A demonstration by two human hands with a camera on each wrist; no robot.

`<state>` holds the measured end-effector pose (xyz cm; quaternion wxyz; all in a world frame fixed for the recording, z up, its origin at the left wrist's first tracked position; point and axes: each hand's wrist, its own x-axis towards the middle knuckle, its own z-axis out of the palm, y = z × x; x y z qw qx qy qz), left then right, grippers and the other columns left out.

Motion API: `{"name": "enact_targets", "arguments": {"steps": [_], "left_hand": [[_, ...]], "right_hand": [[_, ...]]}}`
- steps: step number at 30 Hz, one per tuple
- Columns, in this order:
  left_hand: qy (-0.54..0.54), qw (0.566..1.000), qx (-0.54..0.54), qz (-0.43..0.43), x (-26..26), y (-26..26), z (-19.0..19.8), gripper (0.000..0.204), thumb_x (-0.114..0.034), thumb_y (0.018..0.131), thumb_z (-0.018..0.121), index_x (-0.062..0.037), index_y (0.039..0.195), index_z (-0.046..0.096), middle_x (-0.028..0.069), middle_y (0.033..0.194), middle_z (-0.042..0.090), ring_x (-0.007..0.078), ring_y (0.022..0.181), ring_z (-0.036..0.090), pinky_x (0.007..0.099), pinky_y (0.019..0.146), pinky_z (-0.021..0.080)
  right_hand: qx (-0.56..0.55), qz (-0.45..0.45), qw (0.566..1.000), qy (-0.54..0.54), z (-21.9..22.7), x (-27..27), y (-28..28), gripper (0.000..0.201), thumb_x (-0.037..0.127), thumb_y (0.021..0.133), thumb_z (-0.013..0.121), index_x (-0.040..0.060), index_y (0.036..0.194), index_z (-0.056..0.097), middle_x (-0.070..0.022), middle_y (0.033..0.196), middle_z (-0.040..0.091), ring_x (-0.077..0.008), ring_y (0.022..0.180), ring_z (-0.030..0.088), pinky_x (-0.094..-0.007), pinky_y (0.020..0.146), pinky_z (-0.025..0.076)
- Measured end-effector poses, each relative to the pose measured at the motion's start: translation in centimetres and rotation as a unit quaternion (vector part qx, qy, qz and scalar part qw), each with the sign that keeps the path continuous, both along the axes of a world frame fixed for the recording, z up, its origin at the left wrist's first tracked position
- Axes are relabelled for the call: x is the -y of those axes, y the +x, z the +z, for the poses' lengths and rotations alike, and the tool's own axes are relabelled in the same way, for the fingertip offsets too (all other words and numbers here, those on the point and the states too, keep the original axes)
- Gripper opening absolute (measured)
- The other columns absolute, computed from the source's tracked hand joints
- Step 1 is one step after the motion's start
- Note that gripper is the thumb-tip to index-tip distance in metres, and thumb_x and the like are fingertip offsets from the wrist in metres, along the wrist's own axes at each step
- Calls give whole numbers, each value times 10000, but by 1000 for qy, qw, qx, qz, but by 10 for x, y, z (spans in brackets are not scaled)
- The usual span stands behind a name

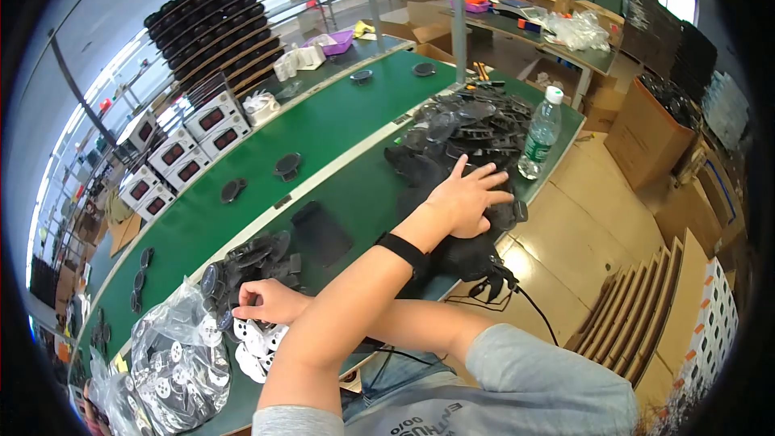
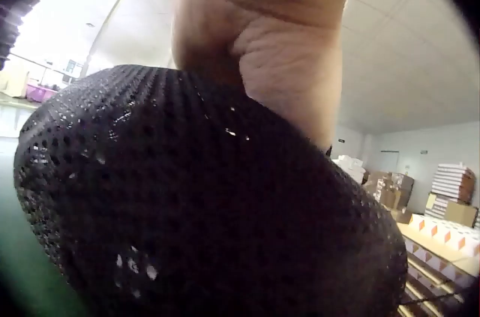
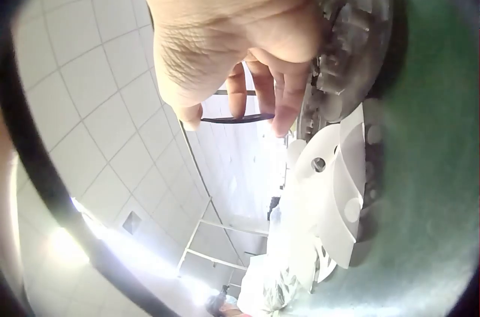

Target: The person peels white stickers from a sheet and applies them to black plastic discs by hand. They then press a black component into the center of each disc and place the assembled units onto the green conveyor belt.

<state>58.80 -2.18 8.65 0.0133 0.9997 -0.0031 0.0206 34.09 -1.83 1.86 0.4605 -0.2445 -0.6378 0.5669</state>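
Note:
My arms are crossed, the left over the right. My left hand [image 1: 468, 200], fingers spread, lies over the near edge of a pile of dark plastic parts [image 1: 476, 125]. Black mesh material [image 2: 202, 197] fills much of the left wrist view below that wrist. At the left of the table, my right hand [image 1: 273, 303] pinches a thin dark disc [image 3: 238, 118], seen edge-on between thumb and fingertips in the right wrist view. Beside this hand are dark round parts [image 1: 254, 254] with smoky covers and a stack of white plates with holes [image 3: 326, 171].
A water bottle [image 1: 541, 133] stands beside the dark pile. A clear plastic bag [image 1: 182, 355] holds several white pieces. Dark round parts [image 1: 287, 166] are spaced along the green strip [image 1: 339, 121]. Cardboard panels [image 1: 638, 315] lean at the right, and a black cable [image 1: 537, 311] hangs off the edge.

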Motion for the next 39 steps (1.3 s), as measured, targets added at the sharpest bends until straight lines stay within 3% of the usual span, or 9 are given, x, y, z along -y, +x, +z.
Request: {"name": "enact_targets", "arguments": {"steps": [7,10,15,18,22,25,28,32,39], "left_hand": [[85,990,-108,22,59,43,-10,547,-368,781,733,-60,1224,641,141,1269,584,340,1317,479,619,1085,351],[224,973,12,61,67,62,-56,502,-323,754,768,-33,1146,648,157,1116,605,354,1133,598,600,960,471],[-7,992,105,73,41,48,-24,217,-170,795,666,-39,951,590,167,924,662,347,891,680,433,747,572],[-70,977,167,114,34,35,18,182,-148,792,640,-30,900,552,166,879,640,365,832,667,464,698,560],[66,951,287,94,0,29,39,142,-106,784,657,-63,908,604,105,910,641,269,900,652,382,719,558],[129,976,139,109,-33,32,18,167,-130,796,647,-66,943,692,95,973,665,275,1012,633,418,899,490],[32,989,9,142,-45,21,-3,251,-194,809,648,-47,1005,705,122,1066,668,294,1086,621,444,968,458],[-50,983,145,96,-47,6,-9,315,-217,797,664,-25,1044,697,153,1162,641,318,1167,583,452,998,455],[-108,984,115,79,-8,-108,100,337,-221,858,686,-32,1135,659,164,1280,597,362,1178,575,437,1009,467]], "right_hand": [[-17,-39,997,70,5,3,6,354,343,854,770,24,842,617,-63,767,673,-145,710,594,-328,660,490],[-11,-31,998,58,10,4,10,354,344,856,766,23,834,619,-65,770,675,-155,710,599,-332,668,492],[-19,-31,997,73,7,2,7,360,357,854,766,25,841,628,-71,776,682,-164,721,608,-342,667,491],[-19,-34,997,72,5,3,6,373,369,845,773,25,849,628,-73,769,680,-166,716,607,-344,664,490],[0,-54,996,70,2,0,1,402,398,824,789,34,859,622,-71,770,677,-178,685,594,-347,636,474],[16,-59,996,63,1,-2,2,398,399,821,792,42,862,621,-70,772,672,-184,675,588,-354,626,469],[36,-61,996,54,3,-2,2,393,396,820,793,45,862,619,-67,771,669,-186,671,590,-357,624,469],[27,-87,993,78,-5,-4,-1,384,386,814,803,49,848,624,-67,762,666,-176,673,593,-350,625,470],[-45,27,999,-10,9,1,17,220,231,864,783,77,947,650,8,854,645,-86,788,582,-283,689,487]]}}
